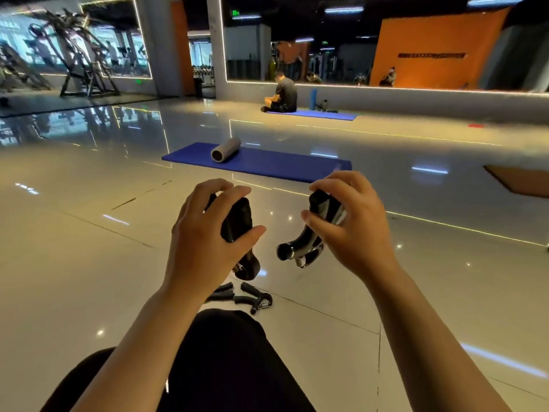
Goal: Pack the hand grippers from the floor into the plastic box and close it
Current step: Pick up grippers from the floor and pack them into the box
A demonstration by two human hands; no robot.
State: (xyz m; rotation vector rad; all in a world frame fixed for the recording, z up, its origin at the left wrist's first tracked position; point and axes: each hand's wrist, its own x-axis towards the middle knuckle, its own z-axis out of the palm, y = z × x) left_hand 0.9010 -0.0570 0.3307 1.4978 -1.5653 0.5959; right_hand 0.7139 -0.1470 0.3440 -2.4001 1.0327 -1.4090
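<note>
My left hand (pixel 205 233) grips a black hand gripper (pixel 237 224) by its handles, held up above the glossy floor. My right hand (pixel 353 224) holds a black and grey hand gripper (pixel 306 245) by its upper handle, with its spring end hanging down. Two more black foam-handled hand grippers (pixel 246 297) lie on the floor just beyond my knee. No plastic box is in view.
A blue mat (pixel 267 163) with a grey foam roller (pixel 225 150) lies ahead on the tiled floor. A person sits on another blue mat (pixel 315 114) by the mirrored wall. Gym machines (pixel 77 55) stand at the far left. My dark-clad leg (pixel 225 361) fills the bottom centre.
</note>
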